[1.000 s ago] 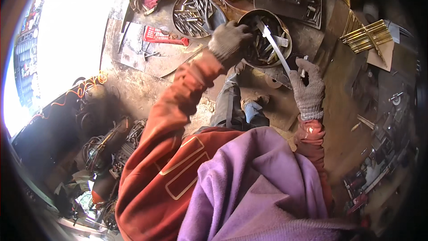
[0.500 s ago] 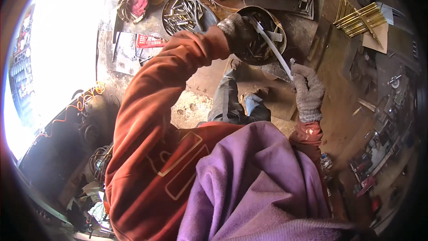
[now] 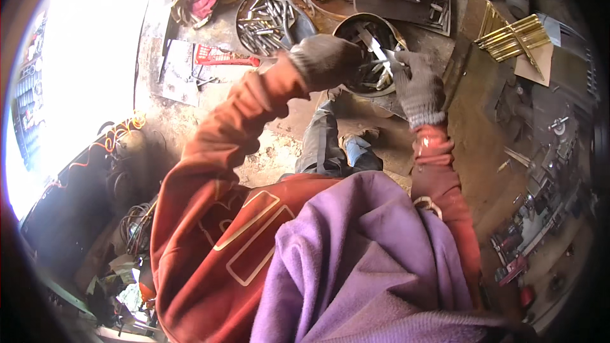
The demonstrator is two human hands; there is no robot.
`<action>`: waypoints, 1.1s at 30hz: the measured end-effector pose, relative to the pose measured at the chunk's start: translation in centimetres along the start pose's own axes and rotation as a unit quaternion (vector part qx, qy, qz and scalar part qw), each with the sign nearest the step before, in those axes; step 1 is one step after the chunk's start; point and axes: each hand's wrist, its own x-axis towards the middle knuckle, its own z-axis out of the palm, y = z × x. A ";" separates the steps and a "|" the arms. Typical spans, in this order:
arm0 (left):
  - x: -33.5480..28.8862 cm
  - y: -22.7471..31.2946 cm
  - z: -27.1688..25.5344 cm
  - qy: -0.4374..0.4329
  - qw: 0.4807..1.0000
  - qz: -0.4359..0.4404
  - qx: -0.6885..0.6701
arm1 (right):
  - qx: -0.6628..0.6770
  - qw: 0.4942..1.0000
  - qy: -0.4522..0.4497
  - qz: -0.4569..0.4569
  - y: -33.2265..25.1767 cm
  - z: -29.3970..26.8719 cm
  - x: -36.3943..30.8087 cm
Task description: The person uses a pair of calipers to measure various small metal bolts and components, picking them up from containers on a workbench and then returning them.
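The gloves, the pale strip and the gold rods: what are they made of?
The gloves look like knitted yarn, matte, with ribbed cuffs. The pale strip seems to be smooth metal because it looks so bright, though plastic is possible. The gold rods look like polished metal, maybe brass, from their yellow gleam; it could be just a coating.

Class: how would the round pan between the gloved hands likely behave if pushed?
The round pan probably slides heavily, since metal-looking pieces lie in it. Its smooth circular outline suggests stiffness. Those pieces look loose, so they may shift.
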 end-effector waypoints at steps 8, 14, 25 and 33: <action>-7.7 2.2 2.6 0.148 0.742 -0.030 -0.653 | -0.290 0.952 -0.089 -0.048 -1.4 4.1 3.2; -9.0 4.4 2.5 0.236 0.620 -0.003 -0.748 | -0.213 0.975 -0.066 -0.006 0.7 6.1 4.2; -8.4 4.0 5.7 0.231 0.613 -0.009 -0.755 | 0.223 0.970 -0.007 0.091 3.7 -2.8 -1.0; -7.2 7.4 6.2 0.241 0.708 -0.099 -0.657 | 0.152 0.986 0.058 0.031 3.6 -5.0 -3.9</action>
